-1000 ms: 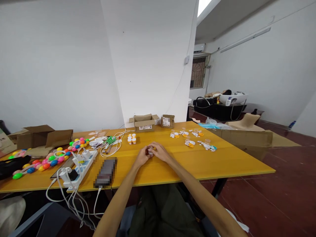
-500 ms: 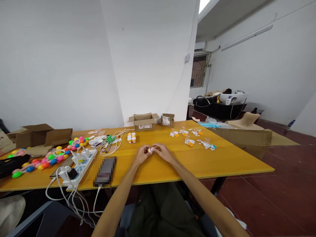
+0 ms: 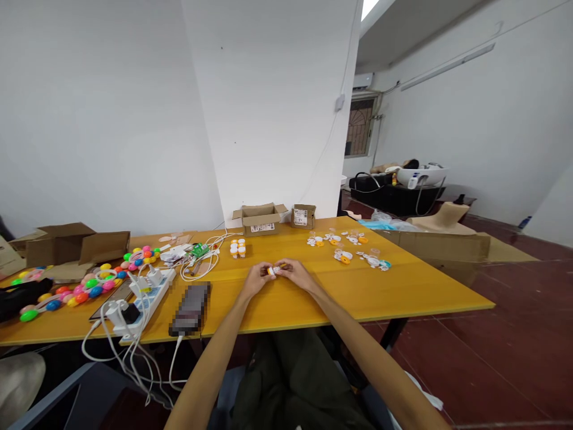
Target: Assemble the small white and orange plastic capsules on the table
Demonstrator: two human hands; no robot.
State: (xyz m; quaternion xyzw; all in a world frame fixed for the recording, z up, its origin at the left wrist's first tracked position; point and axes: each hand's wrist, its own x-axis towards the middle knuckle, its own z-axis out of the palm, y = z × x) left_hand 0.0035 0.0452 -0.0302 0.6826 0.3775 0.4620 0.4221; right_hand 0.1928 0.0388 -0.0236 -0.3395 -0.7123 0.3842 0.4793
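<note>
Yellow worktop (image 3: 403, 292), white walls (image 3: 89, 119), cardboard box (image 3: 259, 220) at twelve o'clock, contents hidden, left hand (image 3: 255, 279) and right hand (image 3: 293, 273), grips clamped on small piece (image 3: 274, 270)

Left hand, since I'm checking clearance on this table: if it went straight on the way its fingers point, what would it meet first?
The left hand points at the small orange-and-white piece that it pinches, so that comes first; just beyond, probably the right hand.
</note>
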